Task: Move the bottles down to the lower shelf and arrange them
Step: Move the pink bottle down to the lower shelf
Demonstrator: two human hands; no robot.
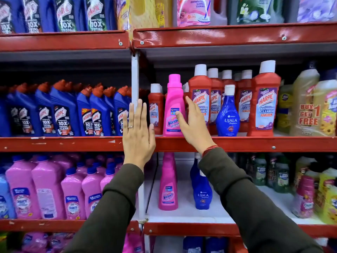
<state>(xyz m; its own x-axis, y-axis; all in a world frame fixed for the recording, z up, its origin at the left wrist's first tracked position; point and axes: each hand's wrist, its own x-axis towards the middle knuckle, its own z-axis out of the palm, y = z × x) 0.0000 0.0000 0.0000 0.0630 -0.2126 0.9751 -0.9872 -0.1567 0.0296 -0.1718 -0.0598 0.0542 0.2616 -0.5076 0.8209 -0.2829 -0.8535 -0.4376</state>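
A pink Vanish bottle (173, 106) stands at the front of the middle shelf (237, 143), among red Harpic bottles. A blue Ujala bottle (228, 115) stands to its right on the same shelf. On the lower shelf (182, 214) stand another pink Vanish bottle (168, 187) and another blue Ujala bottle (202, 192), side by side. My left hand (137, 136) is raised flat with fingers apart, just left of the upper Vanish bottle, holding nothing. My right hand (193, 123) is open at that bottle's right side, thumb against its label.
Red Harpic bathroom cleaner bottles (264, 106) crowd the middle shelf behind and to the right. Blue Harpic bottles (63, 114) fill the left bay. A white upright post (135, 81) divides the bays. Green and yellow bottles (273, 172) stand at the lower shelf's right; pink bottles (47, 187) at lower left.
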